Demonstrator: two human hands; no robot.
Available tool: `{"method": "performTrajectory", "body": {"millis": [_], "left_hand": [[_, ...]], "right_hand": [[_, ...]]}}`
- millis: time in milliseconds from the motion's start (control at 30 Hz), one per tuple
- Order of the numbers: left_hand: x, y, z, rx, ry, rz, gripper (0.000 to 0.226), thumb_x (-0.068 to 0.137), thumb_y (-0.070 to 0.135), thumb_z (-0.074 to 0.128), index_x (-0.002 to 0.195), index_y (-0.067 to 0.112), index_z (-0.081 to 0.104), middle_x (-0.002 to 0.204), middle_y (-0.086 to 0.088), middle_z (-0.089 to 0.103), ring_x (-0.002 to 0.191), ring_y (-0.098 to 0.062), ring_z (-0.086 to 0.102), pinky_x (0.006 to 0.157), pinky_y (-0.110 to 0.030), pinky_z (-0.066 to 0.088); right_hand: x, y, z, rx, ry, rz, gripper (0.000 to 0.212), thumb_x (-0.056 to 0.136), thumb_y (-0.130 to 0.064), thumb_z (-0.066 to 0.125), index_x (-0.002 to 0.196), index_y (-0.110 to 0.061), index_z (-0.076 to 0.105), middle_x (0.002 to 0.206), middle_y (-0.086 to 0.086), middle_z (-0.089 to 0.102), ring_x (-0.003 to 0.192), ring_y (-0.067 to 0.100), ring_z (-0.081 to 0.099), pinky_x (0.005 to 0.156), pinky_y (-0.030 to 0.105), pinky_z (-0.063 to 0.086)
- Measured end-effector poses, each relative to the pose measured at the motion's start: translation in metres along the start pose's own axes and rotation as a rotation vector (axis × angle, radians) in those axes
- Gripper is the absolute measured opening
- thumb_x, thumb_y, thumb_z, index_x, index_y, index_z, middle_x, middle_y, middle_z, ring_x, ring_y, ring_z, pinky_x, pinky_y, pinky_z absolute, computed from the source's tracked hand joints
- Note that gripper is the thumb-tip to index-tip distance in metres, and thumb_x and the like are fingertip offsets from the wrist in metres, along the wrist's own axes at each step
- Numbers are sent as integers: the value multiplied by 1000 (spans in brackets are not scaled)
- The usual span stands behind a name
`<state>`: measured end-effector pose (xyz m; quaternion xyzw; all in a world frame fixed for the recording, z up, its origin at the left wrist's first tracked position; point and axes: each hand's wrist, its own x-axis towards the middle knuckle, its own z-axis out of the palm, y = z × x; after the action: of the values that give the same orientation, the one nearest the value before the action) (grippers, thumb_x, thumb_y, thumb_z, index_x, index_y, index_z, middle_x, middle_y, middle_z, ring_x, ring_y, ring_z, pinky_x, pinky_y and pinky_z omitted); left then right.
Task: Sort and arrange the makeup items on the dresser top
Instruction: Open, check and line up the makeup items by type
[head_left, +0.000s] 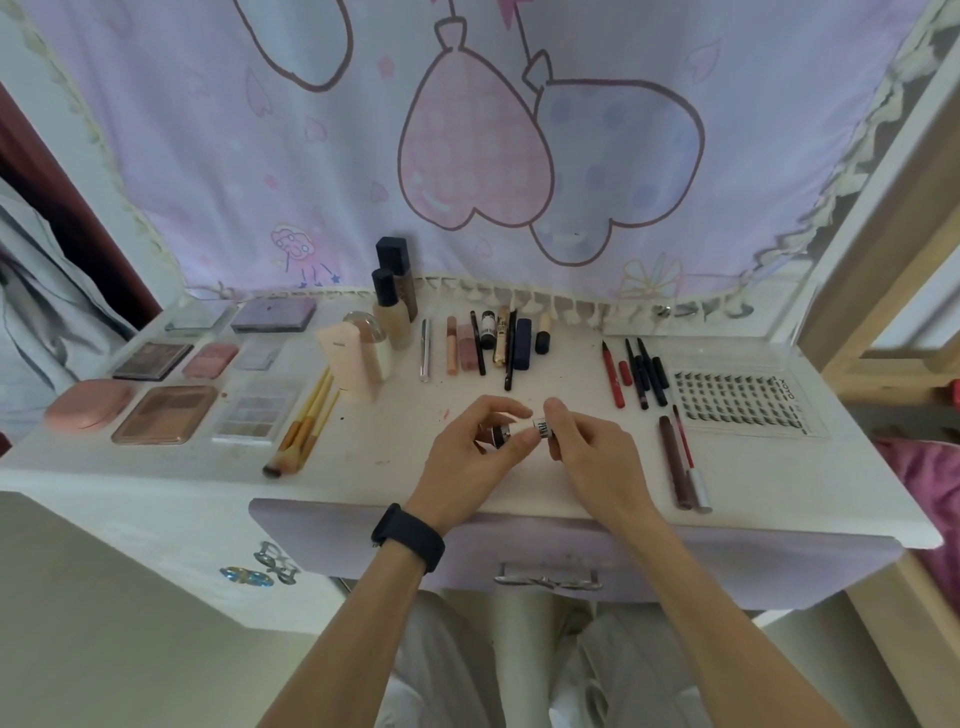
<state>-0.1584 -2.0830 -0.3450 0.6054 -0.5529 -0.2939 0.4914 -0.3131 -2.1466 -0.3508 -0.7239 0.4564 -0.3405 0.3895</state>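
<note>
Over the middle of the white dresser top (395, 467), both hands hold one small black-and-white tube (540, 428). My left hand (470, 457) pinches its dark end. My right hand (587, 457) grips the labelled end, fingers curled round it. Palettes and compacts (163, 413) lie in rows at the left. Brushes (306, 426) lie beside them. Foundation bottles (395, 301) stand at the back. Lip products and pencils (480, 343) are lined up behind my hands. Eyeliner pens (639, 371) and a lash tray (743, 400) lie to the right.
A purple curtain with heart balloons (519, 156) hangs right behind the dresser. A wooden bed frame (893, 291) stands at the right. The lilac drawer with a metal handle (545, 577) faces my knees. Two dark tubes (685, 467) lie near the front right edge.
</note>
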Motion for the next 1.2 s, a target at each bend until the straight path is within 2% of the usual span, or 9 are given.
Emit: {"method": "performTrajectory", "body": {"millis": [100,233,300,467,667,800,933,1100,1200], "left_hand": [[1,1,2,-36,46,-23,29,89,52,59,93,25,66,79,10,71,78,-6,65,78,-27,52],[2,2,4,-57,74,-28,31,89,52,56,90,23,66,70,14,67,68,-1,63,70,-16,48],[1,2,4,-60,87,-25,30,90,51,57,91,22,67,70,13,67,69,-3,63,70,-16,48],[1,0,3,-70,96,-24,33,90,49,58,97,19,69,72,12,69,70,-3,63,70,-18,49],[3,-2,6,-36,112,-41,28,92,47,58,97,22,70,73,7,69,71,-7,64,72,-26,52],[3,-1,6,-60,131,-50,20,97,38,59,97,22,71,72,7,70,69,-4,63,69,-18,49],[2,-1,6,-72,134,-59,21,96,38,60,96,21,72,72,5,70,70,-5,63,70,-20,50],[2,-1,7,-76,136,-59,22,96,38,60,97,21,72,72,3,70,71,-9,64,73,-30,53],[2,-1,7,-83,143,-71,20,97,38,60,97,21,72,72,4,70,71,-7,64,73,-28,52]], "right_hand": [[-4,5,-1,27,-30,-35,47,99,-59,40,67,-28,54,63,-4,57,54,7,47,55,23,36],[-7,10,-5,106,-81,-71,12,100,-35,57,89,-37,60,80,-12,66,58,3,50,57,14,40],[-7,9,-6,131,-66,-56,5,99,-38,59,95,-37,61,88,-12,69,59,6,53,58,14,41],[-7,0,-5,60,-29,-14,51,97,-65,40,75,-25,63,66,-13,67,52,0,51,56,10,41],[-10,5,-6,125,-21,-77,2,99,-31,61,99,-33,62,91,-17,70,51,4,49,56,17,43],[-12,3,-10,200,-11,-60,25,94,-32,69,115,-39,57,102,-26,65,55,19,59,59,25,53],[-9,2,-8,137,-28,6,24,96,-58,53,104,-37,63,86,-18,73,54,4,56,55,21,47],[-12,7,-6,139,-12,-58,5,101,-36,58,100,-39,62,89,-18,71,51,7,52,52,19,45],[-13,7,-8,212,-20,-51,26,96,-27,65,114,-43,57,102,-25,65,55,16,61,59,26,55]]}}
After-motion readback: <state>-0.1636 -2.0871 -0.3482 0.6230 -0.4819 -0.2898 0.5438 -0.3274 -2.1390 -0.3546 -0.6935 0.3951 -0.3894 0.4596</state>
